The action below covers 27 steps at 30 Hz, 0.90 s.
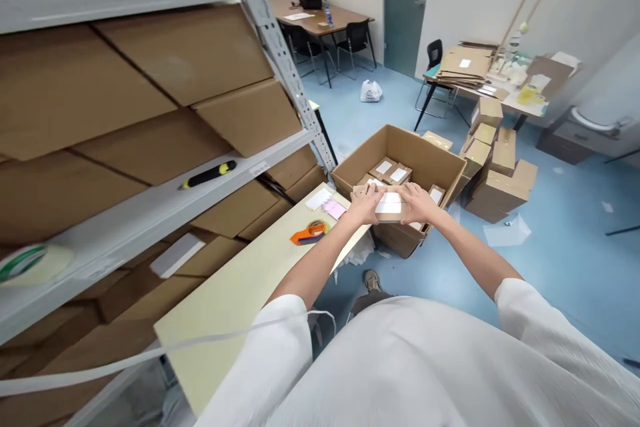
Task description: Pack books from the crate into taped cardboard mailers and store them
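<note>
Between my two hands is a small cardboard box [389,216] with a white label on top. My left hand [368,203] grips its left end, and my right hand [418,204] closes on its right end. The small box is over the near side of a large open carton [437,163]. Inside that carton, several small boxes [399,175] with white labels lie toward the back and right. My hands and the held box hide part of the inside. An orange tape dispenser [309,233] lies on the cream table to the left of my arms.
A metal shelf [200,180] full of cardboard boxes stands at left, with a black-and-yellow utility knife [209,174] and a tape roll [30,263] on it. The cream table [235,300] runs beside me. More boxes [500,190] stand on the blue floor at right.
</note>
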Available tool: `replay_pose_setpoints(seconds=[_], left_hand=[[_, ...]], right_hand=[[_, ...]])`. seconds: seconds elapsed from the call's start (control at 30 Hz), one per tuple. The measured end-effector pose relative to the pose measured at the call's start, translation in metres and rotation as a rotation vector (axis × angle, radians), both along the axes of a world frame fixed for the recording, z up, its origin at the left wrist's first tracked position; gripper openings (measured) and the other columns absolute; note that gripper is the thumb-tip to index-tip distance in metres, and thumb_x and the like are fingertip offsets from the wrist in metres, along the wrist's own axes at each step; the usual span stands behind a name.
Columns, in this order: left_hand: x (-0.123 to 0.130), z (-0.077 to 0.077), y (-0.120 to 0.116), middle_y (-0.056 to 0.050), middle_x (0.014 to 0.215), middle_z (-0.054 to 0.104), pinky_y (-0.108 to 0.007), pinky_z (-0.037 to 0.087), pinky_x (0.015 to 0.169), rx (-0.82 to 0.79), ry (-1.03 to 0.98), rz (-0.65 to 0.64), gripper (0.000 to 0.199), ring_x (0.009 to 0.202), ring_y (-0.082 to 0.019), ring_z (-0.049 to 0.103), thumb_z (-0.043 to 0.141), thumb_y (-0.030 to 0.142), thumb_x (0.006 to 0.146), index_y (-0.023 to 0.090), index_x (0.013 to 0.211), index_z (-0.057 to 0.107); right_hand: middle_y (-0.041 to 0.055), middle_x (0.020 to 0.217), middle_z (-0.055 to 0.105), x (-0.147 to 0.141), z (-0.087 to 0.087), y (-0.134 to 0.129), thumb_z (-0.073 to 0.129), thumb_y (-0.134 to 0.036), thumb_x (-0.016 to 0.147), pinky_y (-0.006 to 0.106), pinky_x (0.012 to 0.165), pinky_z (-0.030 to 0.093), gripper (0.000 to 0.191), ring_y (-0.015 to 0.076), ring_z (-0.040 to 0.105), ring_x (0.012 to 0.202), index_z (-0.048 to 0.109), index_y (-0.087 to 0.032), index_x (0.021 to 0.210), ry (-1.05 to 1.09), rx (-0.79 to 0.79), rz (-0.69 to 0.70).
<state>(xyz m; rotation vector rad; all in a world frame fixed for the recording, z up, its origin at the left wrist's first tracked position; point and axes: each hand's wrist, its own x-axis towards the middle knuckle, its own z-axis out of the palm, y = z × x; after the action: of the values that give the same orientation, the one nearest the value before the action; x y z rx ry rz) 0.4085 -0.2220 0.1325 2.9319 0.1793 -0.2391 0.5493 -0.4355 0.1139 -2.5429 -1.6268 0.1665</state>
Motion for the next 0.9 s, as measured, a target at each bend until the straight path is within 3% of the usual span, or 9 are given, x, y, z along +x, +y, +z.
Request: replay_pose_setpoints(seconds=[0.13,0.3,0.43,0.67,0.77,0.9], left_hand=[[0.06,0.001,0.017,-0.023,0.178,0.022,-0.08,0.028,0.122,0.034,-0.003,-0.117,0.134,0.163,-0.054,0.018,0.098,0.034,0.064,0.033,0.174,0.022],[0.114,-0.018,0.034,-0.023,0.178,0.02,-0.081,0.026,0.122,0.041,-0.014,-0.228,0.134,0.164,-0.053,0.014,0.098,0.034,0.065,0.033,0.174,0.02],[0.136,-0.043,0.04,-0.021,0.18,0.017,-0.081,0.023,0.123,0.028,0.031,-0.297,0.135,0.166,-0.052,0.01,0.097,0.037,0.067,0.036,0.175,0.016],[0.161,-0.091,0.038,-0.02,0.182,0.015,-0.078,0.019,0.126,-0.044,0.196,-0.371,0.131,0.168,-0.047,0.011,0.091,0.03,0.069,0.037,0.175,0.014],[0.175,-0.114,0.04,-0.019,0.182,0.015,-0.075,0.016,0.129,-0.127,0.196,-0.293,0.123,0.169,-0.044,0.01,0.086,0.029,0.073,0.034,0.175,0.017],[0.197,-0.145,0.04,-0.025,0.179,0.02,-0.067,0.021,0.131,-0.222,0.162,0.004,0.109,0.167,-0.044,0.021,0.08,0.027,0.079,0.026,0.172,0.024]], right_hand=[[0.0227,0.17,0.033,0.032,0.003,0.002,0.094,-0.062,0.065,0.063,0.123,0.04,0.123,0.0473,0.031,0.156,0.038,-0.024,0.168,-0.025,0.031,-0.111],[0.0233,0.174,0.029,0.053,-0.007,0.006,0.093,-0.062,0.069,0.064,0.125,0.037,0.12,0.0483,0.026,0.159,0.038,-0.022,0.168,-0.038,0.012,-0.248],[0.0235,0.176,0.026,0.056,-0.028,0.008,0.092,-0.063,0.071,0.063,0.126,0.036,0.118,0.0481,0.023,0.162,0.039,-0.022,0.168,0.003,-0.051,-0.342],[0.0248,0.174,0.027,0.059,-0.082,0.008,0.092,-0.061,0.071,0.062,0.125,0.038,0.114,0.0468,0.022,0.162,0.041,-0.023,0.165,0.149,-0.129,-0.428],[0.0244,0.17,0.029,0.076,-0.104,0.006,0.092,-0.06,0.07,0.065,0.122,0.04,0.112,0.0476,0.021,0.16,0.041,-0.024,0.164,0.231,-0.114,-0.478],[0.024,0.166,0.028,0.118,-0.13,0.003,0.091,-0.058,0.071,0.064,0.116,0.048,0.11,0.0459,0.021,0.159,0.039,-0.024,0.162,0.297,-0.117,-0.575]])
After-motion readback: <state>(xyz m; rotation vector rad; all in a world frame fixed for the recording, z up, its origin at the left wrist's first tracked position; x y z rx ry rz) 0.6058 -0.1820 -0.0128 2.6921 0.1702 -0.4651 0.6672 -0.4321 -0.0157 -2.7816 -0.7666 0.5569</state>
